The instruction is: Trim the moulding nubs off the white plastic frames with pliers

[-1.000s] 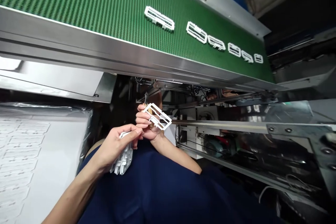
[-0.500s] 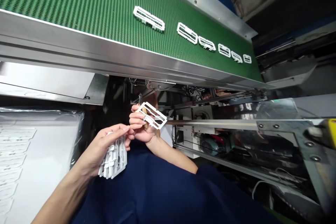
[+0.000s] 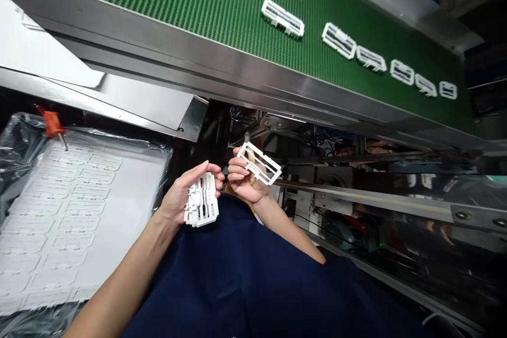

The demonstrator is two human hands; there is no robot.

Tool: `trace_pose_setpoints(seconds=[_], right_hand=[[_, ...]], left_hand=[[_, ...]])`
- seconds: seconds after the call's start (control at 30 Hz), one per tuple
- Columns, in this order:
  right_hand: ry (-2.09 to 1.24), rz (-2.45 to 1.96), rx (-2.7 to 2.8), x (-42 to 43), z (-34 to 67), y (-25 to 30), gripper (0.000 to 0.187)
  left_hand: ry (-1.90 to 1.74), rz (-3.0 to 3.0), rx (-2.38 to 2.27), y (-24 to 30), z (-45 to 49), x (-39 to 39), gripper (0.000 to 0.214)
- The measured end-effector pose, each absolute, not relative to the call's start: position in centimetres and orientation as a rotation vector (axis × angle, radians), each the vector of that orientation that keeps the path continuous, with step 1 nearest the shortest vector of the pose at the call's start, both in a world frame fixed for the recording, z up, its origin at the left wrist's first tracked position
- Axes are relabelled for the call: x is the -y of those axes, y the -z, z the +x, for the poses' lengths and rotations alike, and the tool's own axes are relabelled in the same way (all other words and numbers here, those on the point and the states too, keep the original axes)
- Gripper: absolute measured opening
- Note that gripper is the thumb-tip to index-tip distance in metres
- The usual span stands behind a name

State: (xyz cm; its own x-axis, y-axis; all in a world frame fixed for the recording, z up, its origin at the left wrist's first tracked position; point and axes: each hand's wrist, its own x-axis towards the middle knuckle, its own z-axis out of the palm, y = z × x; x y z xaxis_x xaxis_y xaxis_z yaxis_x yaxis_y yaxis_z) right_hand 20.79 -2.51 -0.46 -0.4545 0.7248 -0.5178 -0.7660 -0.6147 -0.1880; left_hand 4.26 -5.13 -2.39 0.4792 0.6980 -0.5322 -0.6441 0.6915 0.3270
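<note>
The left hand [image 3: 185,194] curls around a stack of white plastic frames [image 3: 202,200], its fingers over the top edge so the pieces stay bunched against the palm. The right hand [image 3: 243,179] is clamped on a single frame [image 3: 266,165], pinching it just beside the stack with most of it standing clear of the fingers. A small wood-handled tool [image 3: 250,158] sits in the same grip. Farther off, more frames [image 3: 283,17] lie spaced in a row on a green conveyor belt [image 3: 206,5] beyond a steel rail [image 3: 170,63]. To the left, white sheets [image 3: 75,222] of frame-shaped parts lie on plastic wrap [image 3: 19,142].
</note>
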Motion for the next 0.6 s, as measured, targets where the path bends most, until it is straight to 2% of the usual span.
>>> trace_pose_setpoints(seconds=[0.07, 0.23, 0.43, 0.6], right_hand=[[-2.112, -0.652, -0.212, 2.7, 20.7, 0.6, 0.011], [-2.17, -0.558, -0.299, 3.6, 20.3, 0.6, 0.01], [-2.307, -0.628, -0.304, 4.4, 19.8, 0.8, 0.022], [-2.372, -0.795, -0.007, 4.9, 19.9, 1.0, 0.041]], left_hand=[[-0.844, 0.215, -0.786, 1.9, 4.5, 5.3, 0.02], [-0.921, 0.666, -1.076, 0.7, 5.0, 4.6, 0.031], [-0.837, 1.287, -1.167, -0.6, 4.3, 1.9, 0.022], [-0.717, 1.037, -1.004, -1.1, 3.7, 1.5, 0.024]])
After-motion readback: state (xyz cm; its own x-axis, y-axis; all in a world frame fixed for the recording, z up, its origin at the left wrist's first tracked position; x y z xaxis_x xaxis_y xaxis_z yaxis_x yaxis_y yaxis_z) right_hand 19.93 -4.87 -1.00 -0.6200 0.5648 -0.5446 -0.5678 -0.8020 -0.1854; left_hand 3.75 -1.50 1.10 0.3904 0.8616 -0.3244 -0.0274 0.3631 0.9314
